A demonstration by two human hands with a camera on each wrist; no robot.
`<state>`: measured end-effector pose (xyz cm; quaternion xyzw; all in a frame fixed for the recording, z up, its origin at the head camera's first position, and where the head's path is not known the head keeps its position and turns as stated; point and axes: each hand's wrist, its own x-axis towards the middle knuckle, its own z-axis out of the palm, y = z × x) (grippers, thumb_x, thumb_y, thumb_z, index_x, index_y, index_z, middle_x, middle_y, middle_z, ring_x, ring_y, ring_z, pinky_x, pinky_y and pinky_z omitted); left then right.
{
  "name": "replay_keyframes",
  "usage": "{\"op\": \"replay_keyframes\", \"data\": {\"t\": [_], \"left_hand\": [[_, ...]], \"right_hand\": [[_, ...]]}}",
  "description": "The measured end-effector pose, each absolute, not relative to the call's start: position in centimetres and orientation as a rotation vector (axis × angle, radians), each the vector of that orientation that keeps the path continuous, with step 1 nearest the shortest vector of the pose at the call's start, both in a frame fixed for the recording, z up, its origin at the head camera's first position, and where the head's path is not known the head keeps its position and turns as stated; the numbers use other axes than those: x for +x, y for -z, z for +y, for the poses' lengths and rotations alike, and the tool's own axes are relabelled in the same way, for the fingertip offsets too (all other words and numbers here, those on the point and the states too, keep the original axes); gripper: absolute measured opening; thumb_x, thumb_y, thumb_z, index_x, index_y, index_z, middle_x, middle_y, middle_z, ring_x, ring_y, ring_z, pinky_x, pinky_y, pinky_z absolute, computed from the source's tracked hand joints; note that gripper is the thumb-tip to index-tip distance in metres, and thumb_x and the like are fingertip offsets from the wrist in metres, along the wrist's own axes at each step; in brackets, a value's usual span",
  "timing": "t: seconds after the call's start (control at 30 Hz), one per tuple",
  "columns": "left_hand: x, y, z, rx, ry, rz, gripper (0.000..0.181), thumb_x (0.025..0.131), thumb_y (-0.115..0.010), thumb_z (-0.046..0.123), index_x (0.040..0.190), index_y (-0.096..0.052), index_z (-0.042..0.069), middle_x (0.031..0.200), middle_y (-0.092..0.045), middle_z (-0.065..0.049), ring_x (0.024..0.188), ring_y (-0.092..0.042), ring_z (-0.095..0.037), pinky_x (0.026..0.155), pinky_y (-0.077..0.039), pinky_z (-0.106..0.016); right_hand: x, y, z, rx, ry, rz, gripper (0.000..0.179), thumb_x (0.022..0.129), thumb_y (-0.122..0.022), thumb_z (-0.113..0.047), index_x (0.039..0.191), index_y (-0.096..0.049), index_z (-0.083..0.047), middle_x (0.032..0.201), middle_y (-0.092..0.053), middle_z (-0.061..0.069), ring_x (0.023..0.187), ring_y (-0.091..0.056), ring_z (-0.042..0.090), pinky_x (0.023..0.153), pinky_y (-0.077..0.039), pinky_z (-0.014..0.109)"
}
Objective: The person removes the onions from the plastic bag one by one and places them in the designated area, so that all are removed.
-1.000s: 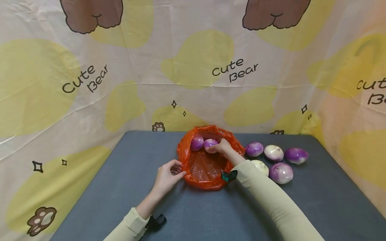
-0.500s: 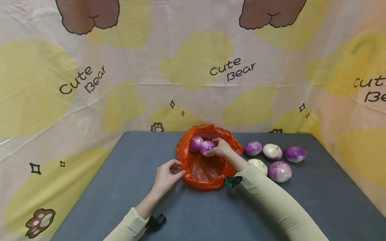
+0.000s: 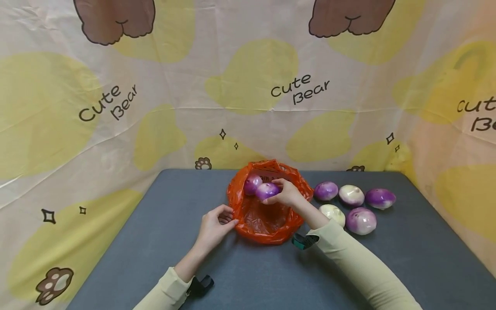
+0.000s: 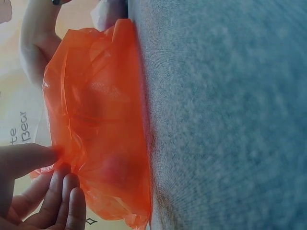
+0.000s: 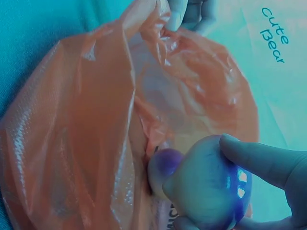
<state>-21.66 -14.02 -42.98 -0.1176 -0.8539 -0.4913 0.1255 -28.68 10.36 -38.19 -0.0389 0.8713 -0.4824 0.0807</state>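
An orange-red plastic bag [image 3: 265,219] stands with its mouth open toward me. My left hand [image 3: 215,226] pinches the left edge of its rim between thumb and fingers; the left wrist view shows the film gathered at those fingertips. Inside the mouth, my right hand [image 3: 288,193] grips a purple-and-white turnip [image 3: 267,191] with thumb and fingers. Its pale tapered end [image 5: 192,184] faces the right wrist camera. Behind it, another purple turnip [image 3: 253,184] lies in the bag, also partly seen as a smaller turnip [image 5: 163,167] in the right wrist view.
To the bag's right several more turnips sit in two rows: a purple one [image 3: 326,190], a mostly white one [image 3: 351,196] and a dark purple one [image 3: 381,199] behind, others in front. A patterned cloth [image 3: 248,64] hangs behind the grey table [image 3: 186,189].
My right hand has shifted slightly toward me and right within the bag's mouth. The turnip in its grip has moved a little left and nearer. My left hand stays on the rim.
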Motion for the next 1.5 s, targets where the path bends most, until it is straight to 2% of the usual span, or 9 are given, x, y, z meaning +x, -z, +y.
{"op": "replay_keyframes", "data": {"t": [0.37, 0.67, 0.97, 1.23, 1.37, 1.5], "left_hand": [[-21.5, 42.8, -14.0, -0.336, 1.441, -2.498, 0.019, 0.076, -0.078, 0.01, 0.091, -0.067, 0.013, 0.082, -0.066, 0.0, 0.073, -0.061, -0.011, 0.069, -0.054, -0.019], [-21.5, 42.7, -14.0, -0.341, 1.462, -2.511, 0.019, 0.077, -0.078, 0.011, 0.092, -0.067, 0.013, 0.083, -0.066, -0.001, 0.074, -0.061, -0.012, 0.069, -0.053, -0.018], [-21.5, 42.7, -14.1, -0.347, 1.461, -2.502, 0.019, 0.076, -0.079, 0.01, 0.091, -0.067, 0.012, 0.083, -0.066, -0.002, 0.073, -0.061, -0.012, 0.068, -0.053, -0.018], [-21.5, 42.5, -14.0, -0.332, 1.452, -2.501, 0.019, 0.076, -0.079, 0.01, 0.091, -0.067, 0.012, 0.082, -0.066, -0.002, 0.073, -0.061, -0.012, 0.067, -0.053, -0.018], [-21.5, 42.6, -13.9, -0.338, 1.448, -2.503, 0.019, 0.076, -0.079, 0.01, 0.091, -0.067, 0.011, 0.081, -0.066, -0.003, 0.073, -0.06, -0.012, 0.067, -0.054, -0.019], [-21.6, 42.6, -13.8, -0.34, 1.452, -2.502, 0.018, 0.076, -0.078, 0.009, 0.091, -0.067, 0.011, 0.081, -0.066, -0.003, 0.073, -0.06, -0.012, 0.067, -0.054, -0.02]], "right_hand": [[-26.5, 37.2, 12.0, -0.143, 1.527, 2.54, 0.076, 0.073, -0.081, -0.02, 0.139, -0.044, -0.011, 0.139, -0.046, 0.021, 0.123, -0.048, 0.038, 0.097, -0.047, 0.05], [-25.0, 36.7, 14.0, -0.168, 1.435, 2.664, 0.08, 0.071, -0.083, -0.027, 0.14, -0.045, -0.016, 0.14, -0.047, 0.018, 0.123, -0.049, 0.038, 0.101, -0.042, 0.053], [-23.6, 36.0, 16.2, -0.136, 1.592, 2.561, 0.082, 0.073, -0.082, -0.025, 0.142, -0.041, -0.015, 0.144, -0.04, 0.018, 0.124, -0.048, 0.039, 0.102, -0.042, 0.052], [-22.7, 35.4, 18.7, -0.234, 1.563, 2.617, 0.081, 0.076, -0.08, -0.026, 0.143, -0.038, -0.007, 0.138, -0.046, 0.025, 0.124, -0.047, 0.04, 0.101, -0.043, 0.052], [-22.3, 35.4, 20.2, -0.25, 1.553, 2.629, 0.081, 0.077, -0.079, -0.024, 0.143, -0.037, -0.005, 0.142, -0.04, 0.025, 0.126, -0.043, 0.044, 0.1, -0.043, 0.054], [-21.9, 35.4, 21.8, -0.195, 1.525, 2.641, 0.082, 0.078, -0.078, -0.028, 0.144, -0.035, -0.008, 0.143, -0.037, 0.024, 0.124, -0.043, 0.043, 0.099, -0.043, 0.054]]}}
